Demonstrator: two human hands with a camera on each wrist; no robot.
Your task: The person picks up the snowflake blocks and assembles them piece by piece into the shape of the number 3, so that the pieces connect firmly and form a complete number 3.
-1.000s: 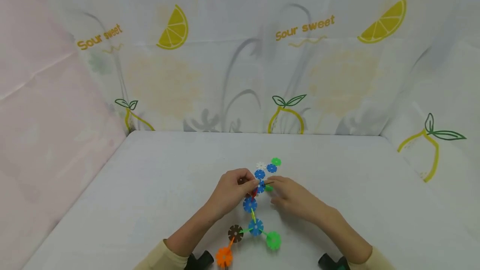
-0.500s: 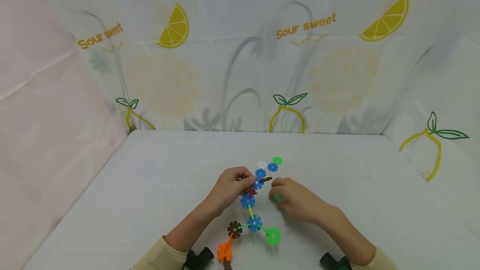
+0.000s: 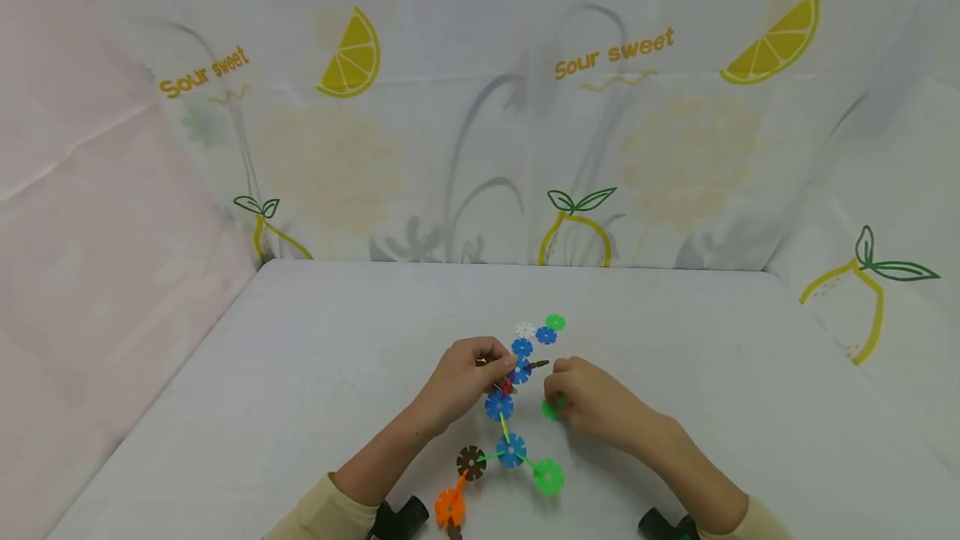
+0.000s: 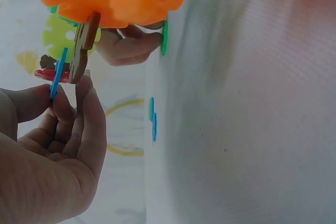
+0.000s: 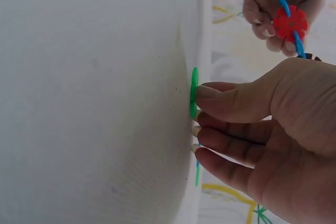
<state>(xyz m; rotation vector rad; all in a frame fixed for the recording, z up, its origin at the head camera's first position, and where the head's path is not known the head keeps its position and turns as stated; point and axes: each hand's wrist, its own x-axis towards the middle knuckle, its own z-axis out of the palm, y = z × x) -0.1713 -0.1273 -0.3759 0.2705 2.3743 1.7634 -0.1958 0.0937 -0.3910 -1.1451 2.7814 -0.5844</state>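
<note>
My left hand pinches a blue snowflake disc of a linked chain between thumb and fingers, above the table. A red disc and a brown disc join on near that grip. Toward me the chain runs through more blue discs, then branches to a green disc on one side and a brown disc with an orange disc on the other. My right hand has thumb and fingertips on a loose green snowflake disc, right at the table surface.
Beyond my hands, a few loose discs lie on the white table: a white disc, a blue disc and a green disc. A lemon-printed cloth hangs behind the table.
My right hand has drawn back a little from the chain, and the loose green disc has shifted toward me with it. My left hand keeps its grip, the chain swaying slightly.
</note>
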